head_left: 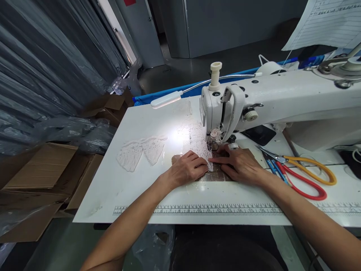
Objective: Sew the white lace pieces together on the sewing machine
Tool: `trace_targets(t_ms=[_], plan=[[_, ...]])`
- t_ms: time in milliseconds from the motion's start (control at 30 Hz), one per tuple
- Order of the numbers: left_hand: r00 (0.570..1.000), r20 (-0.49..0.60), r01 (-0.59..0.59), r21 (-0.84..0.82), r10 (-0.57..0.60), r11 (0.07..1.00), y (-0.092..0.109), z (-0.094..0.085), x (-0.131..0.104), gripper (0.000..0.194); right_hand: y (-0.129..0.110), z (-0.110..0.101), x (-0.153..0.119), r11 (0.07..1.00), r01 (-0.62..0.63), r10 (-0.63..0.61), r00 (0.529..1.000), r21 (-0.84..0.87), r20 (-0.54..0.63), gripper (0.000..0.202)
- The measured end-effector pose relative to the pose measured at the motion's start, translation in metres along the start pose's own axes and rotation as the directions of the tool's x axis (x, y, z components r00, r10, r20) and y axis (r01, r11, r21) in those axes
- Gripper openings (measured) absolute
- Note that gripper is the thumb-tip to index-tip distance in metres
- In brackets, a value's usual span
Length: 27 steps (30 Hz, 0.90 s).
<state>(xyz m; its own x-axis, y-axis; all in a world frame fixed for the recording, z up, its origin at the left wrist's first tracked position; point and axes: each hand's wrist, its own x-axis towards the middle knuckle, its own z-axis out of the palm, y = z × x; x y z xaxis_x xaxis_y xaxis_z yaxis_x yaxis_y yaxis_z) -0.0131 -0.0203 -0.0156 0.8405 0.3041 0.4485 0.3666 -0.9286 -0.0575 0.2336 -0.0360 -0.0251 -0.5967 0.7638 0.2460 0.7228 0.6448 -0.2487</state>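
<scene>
A strip of white lace (199, 141) runs under the needle area of a white sewing machine (216, 109). My left hand (189, 168) lies palm down at its left edge, fingers close together and resting flat, the fingertips touching the lace. From the other side my right hand (241, 163) reaches in beside the presser foot, fingers stretched out, the index fingertip on the lace. Beneath both hands is a brown, shiny plate (217, 176). Two joined lace pieces (142, 150) lie flat to the left. My fingers partly hide the spot below the needle.
Scissors with a yellow and a red handle (306, 169) lie right of my right hand, over a blue tool (275, 167). A black phone-like slab (259, 134) rests behind. A lamp (166, 99) lights the table. Cardboard boxes (42, 165) stand left; a printed ruler (200, 210) edges the front.
</scene>
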Motion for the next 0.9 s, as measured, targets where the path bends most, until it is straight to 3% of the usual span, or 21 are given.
trace_targets(t_ms=[200, 333, 567, 900], plan=[[0.983, 0.180, -0.020, -0.027, 0.024, 0.999, 0.005, -0.016, 0.007, 0.018, 0.002, 0.000, 0.001, 1.000, 0.025, -0.024, 0.999, -0.014, 0.029, 0.040], [0.957, 0.280, -0.057, -0.064, 0.073, 0.996, 0.000, -0.024, 0.016, 0.020, -0.001, 0.002, -0.001, 0.999, 0.034, -0.033, 0.999, 0.014, -0.015, 0.037], [0.970, 0.234, -0.038, -0.113, 0.064, 0.993, -0.006, -0.019, 0.015, 0.020, -0.003, 0.005, -0.002, 0.997, 0.032, -0.034, 0.999, -0.066, -0.024, 0.038], [0.960, 0.278, 0.046, -0.107, -0.015, 0.993, -0.004, -0.018, 0.013, 0.034, -0.008, 0.002, 0.007, 0.974, 0.010, -0.022, 0.999, -0.228, -0.050, 0.042]])
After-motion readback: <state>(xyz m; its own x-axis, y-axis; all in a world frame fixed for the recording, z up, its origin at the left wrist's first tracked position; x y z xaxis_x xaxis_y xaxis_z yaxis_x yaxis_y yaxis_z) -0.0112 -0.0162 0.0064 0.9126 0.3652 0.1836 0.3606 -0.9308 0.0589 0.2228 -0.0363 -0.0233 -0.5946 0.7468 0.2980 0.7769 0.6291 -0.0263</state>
